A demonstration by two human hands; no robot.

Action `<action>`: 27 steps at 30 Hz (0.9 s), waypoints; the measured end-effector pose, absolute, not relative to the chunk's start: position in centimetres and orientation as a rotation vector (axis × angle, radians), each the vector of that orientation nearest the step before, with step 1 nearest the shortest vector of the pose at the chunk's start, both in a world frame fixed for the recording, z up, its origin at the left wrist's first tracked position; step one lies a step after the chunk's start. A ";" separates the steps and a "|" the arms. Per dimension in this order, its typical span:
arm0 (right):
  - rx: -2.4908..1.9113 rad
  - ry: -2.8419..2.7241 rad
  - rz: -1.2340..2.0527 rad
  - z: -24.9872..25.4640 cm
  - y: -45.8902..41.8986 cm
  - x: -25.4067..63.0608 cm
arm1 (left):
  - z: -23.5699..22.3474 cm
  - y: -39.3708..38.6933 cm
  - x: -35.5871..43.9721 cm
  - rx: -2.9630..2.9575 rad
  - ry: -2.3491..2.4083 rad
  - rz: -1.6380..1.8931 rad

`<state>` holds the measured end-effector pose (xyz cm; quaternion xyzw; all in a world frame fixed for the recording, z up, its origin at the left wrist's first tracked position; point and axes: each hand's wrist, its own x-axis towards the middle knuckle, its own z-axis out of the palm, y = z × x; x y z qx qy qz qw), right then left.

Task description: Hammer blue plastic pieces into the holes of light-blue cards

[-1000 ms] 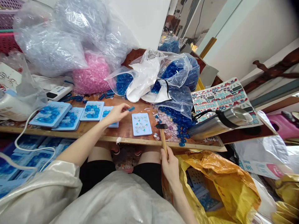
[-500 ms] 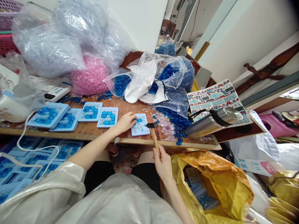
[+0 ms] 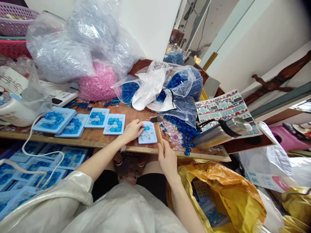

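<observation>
A pale blue, flat, square-cornered plastic plate (image 3: 148, 140) lies on the brown wooden surface (image 3: 131, 113), just right of the left hand (image 3: 132, 131) and a little forward and left of the right hand (image 3: 168, 159). The left fingertips reach its left edge. A slim hammer with a plain wooden handle and a dark head (image 3: 159, 136) slants along the plate's right side, its head just beyond the far right corner.

The plate carries small clear and greenish bits, with one translucent blue, rounded plastic piece (image 3: 146, 128) near its far edge. To the left are four similar pale blue plates bearing glossy blue pieces (image 3: 114, 125), the two leftmost overlapping. Right of the hammer spread small, clear pinkish plastic discs (image 3: 176, 134), and beside them shiny dark blue plastic pieces (image 3: 188, 141). Behind sit crinkled clear plastic bags of blue pieces (image 3: 186, 79) and a bulging bag of pink granular pieces (image 3: 98, 81).

The right hand is closed around the lower end of the wooden handle. The left hand is bent with its fingers drawn near one another; whether they pinch anything, I cannot tell.
</observation>
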<state>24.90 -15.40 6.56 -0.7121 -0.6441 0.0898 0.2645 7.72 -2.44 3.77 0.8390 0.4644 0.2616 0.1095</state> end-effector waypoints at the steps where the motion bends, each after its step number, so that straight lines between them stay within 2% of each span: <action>1: -1.905 -1.706 0.265 6.4 -15.9 25.2 | 3.9 -2.6 7.5 2.442 1.351 0.812; 4: -1.876 -1.619 0.386 5.2 -17.4 26.4 | 4.5 -2.5 6.3 2.387 1.330 0.922; 7: -1.879 -1.542 0.501 3.9 -18.7 27.6 | 5.1 -0.1 4.2 2.447 1.440 0.890; 13: -1.836 -1.485 0.529 2.6 -19.8 28.5 | 6.5 7.8 -1.6 2.276 2.237 0.349; 18: -1.850 -1.472 0.544 2.6 -20.0 28.3 | 5.7 10.4 -4.4 2.325 2.186 0.131; 23: -1.861 -1.476 0.524 3.0 -20.0 28.1 | 5.6 9.9 -5.0 2.251 2.209 0.268; 27: -1.863 -1.471 0.541 3.1 -19.9 28.1 | 6.9 4.5 -1.9 2.287 2.002 0.748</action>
